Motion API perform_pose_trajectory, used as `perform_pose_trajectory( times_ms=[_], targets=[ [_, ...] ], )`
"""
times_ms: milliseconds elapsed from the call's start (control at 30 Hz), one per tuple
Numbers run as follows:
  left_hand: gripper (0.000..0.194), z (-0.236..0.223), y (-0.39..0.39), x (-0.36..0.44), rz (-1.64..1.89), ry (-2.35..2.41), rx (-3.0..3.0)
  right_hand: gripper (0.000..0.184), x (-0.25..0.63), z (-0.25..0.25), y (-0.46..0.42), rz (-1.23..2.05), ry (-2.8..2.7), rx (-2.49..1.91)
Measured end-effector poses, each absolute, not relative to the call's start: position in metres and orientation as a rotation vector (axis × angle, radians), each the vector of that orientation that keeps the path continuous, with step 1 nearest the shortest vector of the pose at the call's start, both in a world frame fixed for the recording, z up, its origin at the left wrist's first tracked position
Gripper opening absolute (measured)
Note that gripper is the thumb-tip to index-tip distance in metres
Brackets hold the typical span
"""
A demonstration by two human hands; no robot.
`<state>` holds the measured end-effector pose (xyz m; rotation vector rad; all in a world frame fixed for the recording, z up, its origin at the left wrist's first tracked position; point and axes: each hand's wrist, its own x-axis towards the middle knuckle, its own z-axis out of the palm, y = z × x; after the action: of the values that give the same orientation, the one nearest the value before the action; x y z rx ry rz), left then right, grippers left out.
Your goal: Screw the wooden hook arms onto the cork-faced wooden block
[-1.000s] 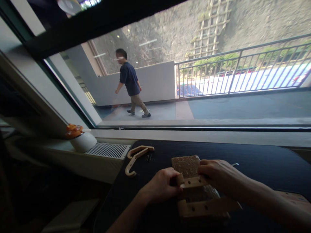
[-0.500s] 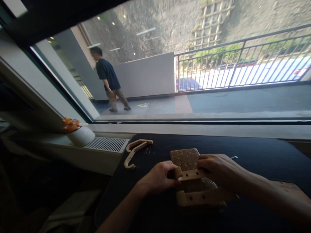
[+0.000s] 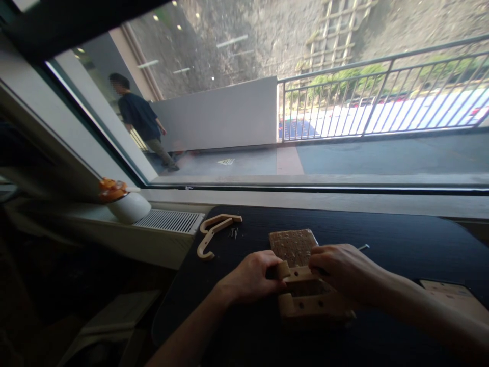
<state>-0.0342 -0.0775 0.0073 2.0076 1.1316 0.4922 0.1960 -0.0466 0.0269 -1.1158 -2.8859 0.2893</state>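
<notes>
My left hand is closed round the curled end of a pale wooden hook with round holes. At the hook's other end my right hand has its fingers closed over the wood; the fingertips are partly hidden. Beneath lies a brown, rough-looking block in what seems to be shiny clear wrap. A second wooden hook, also with holes, rests across the block's near part, its right end hidden in shadow. Two more wooden hooks lie at the table's left.
Several small screws sit beside the left hooks on the dark table. A thin metal piece lies past my right hand. A flat, phone-like device is at the right. A white pot stands on the sill. Outside the window walks a person.
Both hands keep their hold on the wooden hook, with little movement. The person outside has walked to the left. My view has shifted slightly.
</notes>
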Motion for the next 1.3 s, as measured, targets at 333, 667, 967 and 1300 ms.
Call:
perform_pose_trajectory(
  times_ms=[333, 667, 967, 1300],
  targets=[
    [0.021, 0.006, -0.076, -0.034, 0.446, 1.163, 2.036, 0.021, 0.187, 0.026, -0.056, 0.097, -2.944, -1.079],
    [0.036, 0.020, -0.075, -0.040, 0.390, 1.187, 2.044, 0.021, 0.190, 0.025, -0.054, 0.103, -2.932, -1.033],
    [0.031, 0.031, -0.068, -0.028, 0.331, 1.141, 2.165, 0.022, 0.192, 0.027, -0.049, 0.176, -2.953, -1.049],
    [0.021, 0.031, -0.067, -0.030, 0.314, 1.111, 2.206, 0.021, 0.192, 0.021, -0.045, 0.231, -2.938, -1.048]
  ],
)
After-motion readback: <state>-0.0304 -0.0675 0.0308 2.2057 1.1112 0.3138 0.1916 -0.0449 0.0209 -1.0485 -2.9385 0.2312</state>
